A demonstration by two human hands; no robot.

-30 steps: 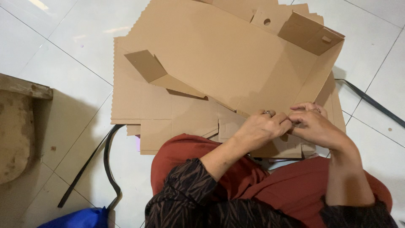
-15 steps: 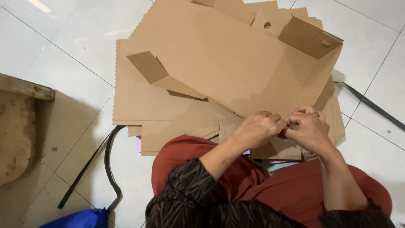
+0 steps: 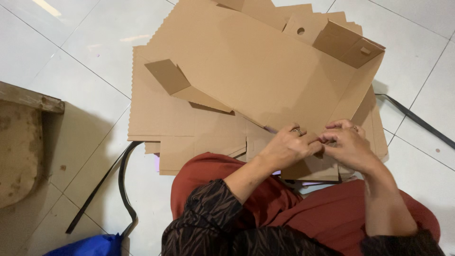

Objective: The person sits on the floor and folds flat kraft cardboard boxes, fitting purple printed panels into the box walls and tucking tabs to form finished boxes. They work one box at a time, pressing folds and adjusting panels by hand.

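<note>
A half-folded brown cardboard box (image 3: 265, 80), matte with zigzag-cut edges, lies atop flat cardboard sheets (image 3: 161, 118) on the glossy white tiled floor (image 3: 85, 42). Both hands, left hand (image 3: 289, 147) and right hand (image 3: 348, 147), pinch its near edge closed-fingered.

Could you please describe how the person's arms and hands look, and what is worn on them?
Both forearms are bare. Dark sleeves with a brown wavy pattern are pushed up to the elbows. The left hand wears a ring; the right hand also seems to have one.

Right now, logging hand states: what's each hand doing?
Left hand: closed, pinching the cardboard box blank's near edge.
Right hand: closed, pinching the same edge.
</note>
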